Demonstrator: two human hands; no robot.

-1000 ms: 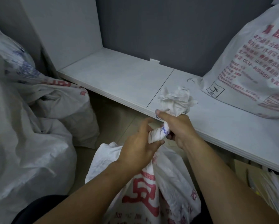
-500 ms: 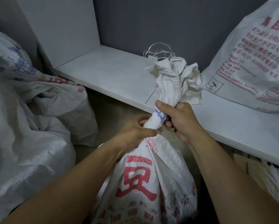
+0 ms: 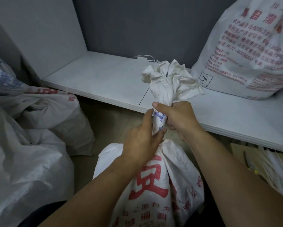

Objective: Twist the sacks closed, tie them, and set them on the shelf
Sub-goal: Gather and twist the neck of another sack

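A white woven sack (image 3: 155, 185) with red print stands on the floor in front of me, its neck twisted into a tight rope. My right hand (image 3: 180, 119) grips the neck just below the bunched, crumpled top (image 3: 168, 79). My left hand (image 3: 141, 138) wraps around the neck lower down, thumb and fingers curled on it. The white shelf (image 3: 104, 81) runs behind the sack, low and close. A thin white string (image 3: 145, 56) lies at the back of the shelf.
A large filled sack (image 3: 245, 51) with red text stands on the shelf at the right. Several more white sacks (image 3: 27, 141) are piled on the floor at the left. A grey side panel (image 3: 39, 30) bounds the shelf's left end. Papers (image 3: 271, 171) lie under the shelf at right.
The sack has been lifted upright and its neck pulled up and twisted tighter. The crumpled top now stands higher. My left hand has shifted its hold lower on the neck.
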